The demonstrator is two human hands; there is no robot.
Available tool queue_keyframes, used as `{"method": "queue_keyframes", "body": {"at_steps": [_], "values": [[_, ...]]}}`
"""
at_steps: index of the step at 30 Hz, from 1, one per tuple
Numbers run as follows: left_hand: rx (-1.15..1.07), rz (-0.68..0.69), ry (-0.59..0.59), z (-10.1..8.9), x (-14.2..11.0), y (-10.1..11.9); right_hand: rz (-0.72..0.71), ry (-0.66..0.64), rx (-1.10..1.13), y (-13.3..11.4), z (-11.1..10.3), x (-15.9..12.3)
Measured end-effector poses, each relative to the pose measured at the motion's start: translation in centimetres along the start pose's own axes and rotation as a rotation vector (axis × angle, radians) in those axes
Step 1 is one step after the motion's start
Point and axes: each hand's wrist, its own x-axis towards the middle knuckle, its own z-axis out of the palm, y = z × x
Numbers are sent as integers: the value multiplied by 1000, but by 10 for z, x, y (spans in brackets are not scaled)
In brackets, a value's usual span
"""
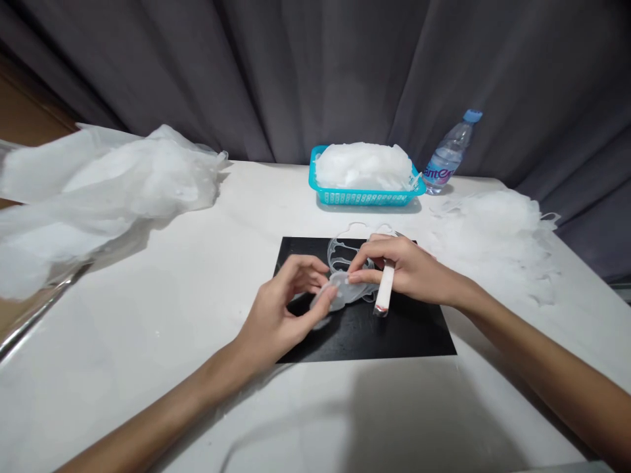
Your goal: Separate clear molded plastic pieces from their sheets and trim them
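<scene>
The left hand and right hand, the latter also clasping a handle, pinch the piece, likely light and flexible, best held by its edges.

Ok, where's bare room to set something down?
Bare white tabletop shows left, between the translucent white plastic bag and the black rectangular mat, and along the mat's near edge. Crowded: the mat's middle, under the left hand and right hand; also the tabletop's right, under the white heap.
</scene>
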Motion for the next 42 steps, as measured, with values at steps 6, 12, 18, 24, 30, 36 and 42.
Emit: {"method": "queue_keyframes", "body": {"at_steps": [6, 12, 18, 24, 30, 36, 42], "values": [[47, -55, -127, -5, 2, -1, -9, -128, 29, -4, -2, 0], [137, 30, -94, -4, 2, -1, -106, -65, -222, -8, 4, -4], [395, 657, -39, -10, -4, -21, 19, 5, -438, 15, 5, 0], [228, 174, 51, -14, 4, -24, 172, -38, -439, 29, -19, -2], [-179, -220, -54, -8, 11, -23, 37, 13, -121, 13, -19, -1], [-337, -266, -70, -5, 12, -17, -89, -103, -101, 17, 5, 4], [-208, -282, -187, -1, 11, -13, -110, -89, -116, 16, 10, 4]]}}
